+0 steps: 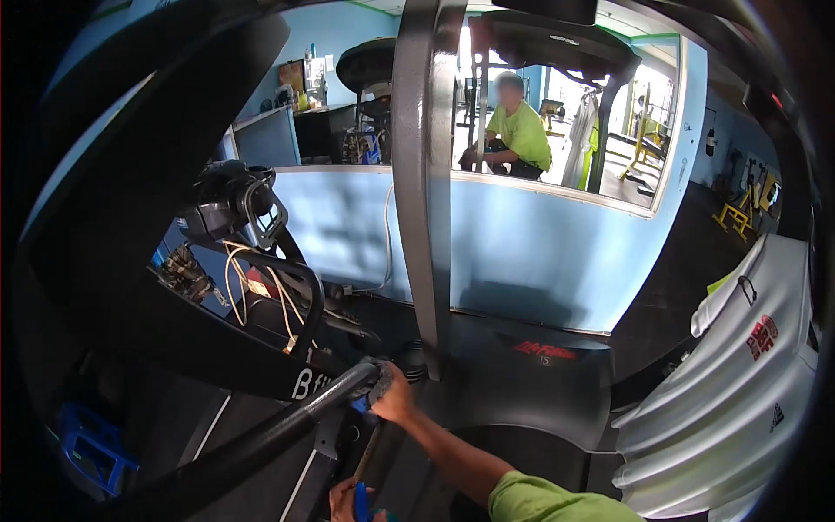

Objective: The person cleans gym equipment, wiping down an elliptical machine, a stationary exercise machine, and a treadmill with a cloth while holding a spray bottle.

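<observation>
My right hand [394, 394] is closed around a dark grey, crumpled cloth-like piece [377, 372] at the upper end of a black treadmill handrail [326, 396]. A bit of blue shows just under those fingers. Lower down, at the bottom edge, my left hand [341, 502] is partly cut off by the frame. Its fingers are wrapped about the blue handle [361, 505] of a long, thin-shafted tool [370, 448]; the shaft rises toward my right hand. Whether its tip touches the rail I cannot tell.
A black upright post [422, 191] stands ahead, before a blue wall [539, 244] with a mirror [600, 130]. A dark Life Fitness cover [531, 383] lies to the right. White garment [739, 383] hangs at far right. A blue stool [96, 448] is lower left; loose cables [235, 278] hang left.
</observation>
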Available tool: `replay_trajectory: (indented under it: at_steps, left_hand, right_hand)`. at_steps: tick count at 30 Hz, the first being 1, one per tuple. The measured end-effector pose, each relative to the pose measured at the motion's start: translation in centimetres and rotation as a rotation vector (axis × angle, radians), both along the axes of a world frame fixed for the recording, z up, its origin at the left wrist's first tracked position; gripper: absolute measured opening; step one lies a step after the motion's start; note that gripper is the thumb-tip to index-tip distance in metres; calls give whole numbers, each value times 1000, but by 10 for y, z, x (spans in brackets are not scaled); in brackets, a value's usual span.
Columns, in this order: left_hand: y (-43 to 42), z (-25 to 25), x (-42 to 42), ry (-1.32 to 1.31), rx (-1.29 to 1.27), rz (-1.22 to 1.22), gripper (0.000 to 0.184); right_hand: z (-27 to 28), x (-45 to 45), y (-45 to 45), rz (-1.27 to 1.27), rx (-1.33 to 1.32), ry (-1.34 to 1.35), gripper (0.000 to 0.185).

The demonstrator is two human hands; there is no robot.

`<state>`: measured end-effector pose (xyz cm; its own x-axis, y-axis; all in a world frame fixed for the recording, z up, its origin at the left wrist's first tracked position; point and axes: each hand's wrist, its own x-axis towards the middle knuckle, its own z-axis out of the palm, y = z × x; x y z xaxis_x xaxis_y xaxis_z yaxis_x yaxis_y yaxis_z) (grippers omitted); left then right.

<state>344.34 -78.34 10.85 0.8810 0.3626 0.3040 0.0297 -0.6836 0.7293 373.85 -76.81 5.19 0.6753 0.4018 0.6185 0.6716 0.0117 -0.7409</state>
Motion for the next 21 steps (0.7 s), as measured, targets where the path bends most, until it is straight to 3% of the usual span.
replay_trajectory:
  at_steps: [3,6,8,9,12,14,16,17,19,21]
  left_hand:
    - [5,-35,-5,191,125,76,70]
    - [5,-11,8,190,56,-18,71]
    - [5,-19,9,172,41,-1,70]
    - [5,-21,9,131,27,19,68]
    - [5,-17,9,139,70,-26,65]
    - [12,-30,5,143,87,-47,64]
    - [8,-44,2,168,90,-69,63]
    - [5,-47,2,151,-4,-57,63]
    - [7,-51,6,145,-79,-40,64]
    - [11,-50,10,180,167,-67,63]
  right_hand:
    - [32,-6,9,-96,177,-125,43]
    - [-4,-8,12,-163,252,-105,42]
    - [-49,0,9,-93,226,51,36]
    - [-55,8,0,33,35,62,35]
    - [-79,6,1,-122,3,178,33]
    - [-96,4,14,-95,30,195,39]
    - [-50,-12,9,-182,248,80,47]
    - [-63,-12,12,-195,237,112,47]
    - [-97,-2,26,-281,194,-45,64]
    - [-141,6,20,-242,60,44,64]
